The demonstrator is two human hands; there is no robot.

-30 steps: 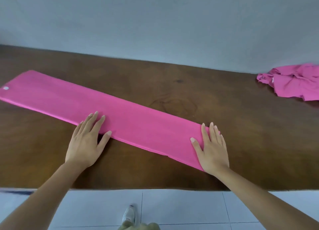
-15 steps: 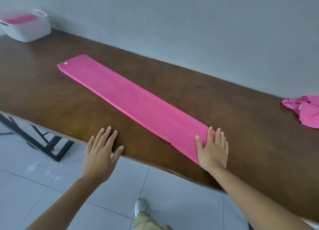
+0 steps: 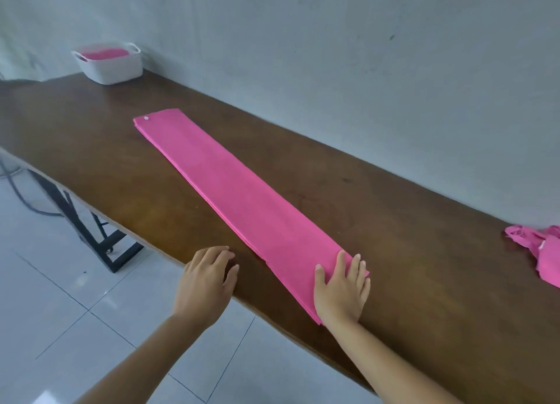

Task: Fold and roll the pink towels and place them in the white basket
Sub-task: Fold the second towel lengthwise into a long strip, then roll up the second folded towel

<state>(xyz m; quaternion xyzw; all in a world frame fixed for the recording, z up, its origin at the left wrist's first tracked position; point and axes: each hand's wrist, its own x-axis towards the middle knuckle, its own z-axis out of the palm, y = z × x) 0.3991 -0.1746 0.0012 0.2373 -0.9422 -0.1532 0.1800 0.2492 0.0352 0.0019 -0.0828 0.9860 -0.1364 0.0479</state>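
1. Our left hand (image 3: 206, 279) hangs over the near edge of the counter (image 3: 121, 173), just beside the folded pink towel (image 3: 239, 197) but not touching it. Its grip is slack, with the fingers loosely bent and holding nothing. A second ago it lay flat on the strip's long edge, farther along. It has since lifted off and drawn in toward the near end.
2. Our right hand (image 3: 341, 291) lies flat on the towel's near end, fingers straight, pressing down and grasping nothing. It has kept that place throughout.
3. The towel runs away from us across the counter as a long, narrow, smooth strip, with a small white snap (image 3: 146, 118) at its far corner.
4. With both hands now at one end, we judge the folding done and the rolling about to start here.
5. Off to the right, well apart, a crumpled pink towel (image 3: 542, 252) waits unfolded.
6. Farthest away, at the counter's left end by the wall, the white basket (image 3: 112, 67) already holds pink cloth. The finished roll must cross the counter to reach it.
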